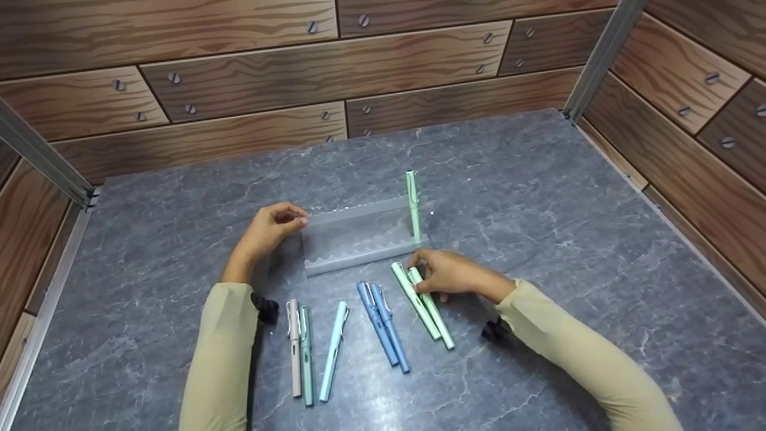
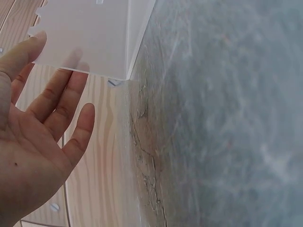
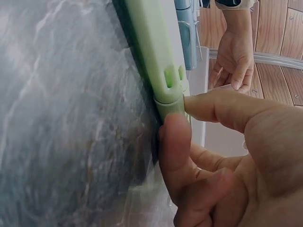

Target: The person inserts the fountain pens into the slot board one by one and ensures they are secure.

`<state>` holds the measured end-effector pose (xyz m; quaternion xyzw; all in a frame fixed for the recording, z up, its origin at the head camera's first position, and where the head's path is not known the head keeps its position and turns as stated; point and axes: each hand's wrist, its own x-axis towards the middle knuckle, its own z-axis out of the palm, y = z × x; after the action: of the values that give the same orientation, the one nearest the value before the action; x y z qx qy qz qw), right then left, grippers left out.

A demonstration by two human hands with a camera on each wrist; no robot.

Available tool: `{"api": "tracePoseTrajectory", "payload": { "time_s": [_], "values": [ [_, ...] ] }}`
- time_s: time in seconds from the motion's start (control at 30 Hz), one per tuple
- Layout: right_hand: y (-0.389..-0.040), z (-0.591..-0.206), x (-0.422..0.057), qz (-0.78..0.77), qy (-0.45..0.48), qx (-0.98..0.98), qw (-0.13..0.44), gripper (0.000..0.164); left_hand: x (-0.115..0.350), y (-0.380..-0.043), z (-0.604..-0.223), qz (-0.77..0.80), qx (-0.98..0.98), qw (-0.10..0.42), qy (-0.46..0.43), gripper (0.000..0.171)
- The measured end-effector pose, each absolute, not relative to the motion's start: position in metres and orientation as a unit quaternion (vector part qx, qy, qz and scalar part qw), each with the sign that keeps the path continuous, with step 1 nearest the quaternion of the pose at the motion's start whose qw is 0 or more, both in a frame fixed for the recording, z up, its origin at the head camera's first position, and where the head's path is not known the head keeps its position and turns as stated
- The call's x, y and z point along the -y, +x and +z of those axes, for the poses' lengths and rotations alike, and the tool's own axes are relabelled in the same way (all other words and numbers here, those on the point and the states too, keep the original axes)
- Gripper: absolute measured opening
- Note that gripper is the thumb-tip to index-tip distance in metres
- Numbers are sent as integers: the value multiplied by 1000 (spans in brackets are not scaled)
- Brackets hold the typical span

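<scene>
A clear plastic pen stand (image 1: 359, 233) with notched edges stands mid-table. At its left end my left hand (image 1: 272, 230) pinches the edge; in the left wrist view the thumb (image 2: 40, 40) is on one face of the panel, fingertips behind it. One light green pen (image 1: 413, 203) leans upright in the stand's right end. My right hand (image 1: 449, 272) grips another green pen (image 1: 440, 326) near its cap, thumb and fingers on either side, as the right wrist view also shows. A paler green pen (image 1: 413, 299) lies right beside it.
Two blue pens (image 1: 383, 326) lie left of the green pair. Further left are a light blue pen (image 1: 333, 353), a dark green pen (image 1: 307, 359) and a grey-beige pen (image 1: 294, 350). Wood-patterned walls (image 1: 239, 84) surround the grey marbled table (image 1: 538, 209).
</scene>
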<state>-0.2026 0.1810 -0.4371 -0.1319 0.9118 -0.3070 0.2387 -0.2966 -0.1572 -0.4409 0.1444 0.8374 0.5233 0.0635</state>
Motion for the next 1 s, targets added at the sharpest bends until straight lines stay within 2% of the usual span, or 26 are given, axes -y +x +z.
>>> {"api": "tracePoseTrajectory", "payload": {
  "time_s": [0.57, 1.0],
  "values": [
    [-203, -439, -185, -345, -139, -893, 255, 39, 157, -296, -441, 526, -836, 54, 146, 20],
    [-201, -437, -182, -317, -136, -905, 250, 40, 156, -296, -441, 525, -837, 55, 145, 20]
  ]
}}
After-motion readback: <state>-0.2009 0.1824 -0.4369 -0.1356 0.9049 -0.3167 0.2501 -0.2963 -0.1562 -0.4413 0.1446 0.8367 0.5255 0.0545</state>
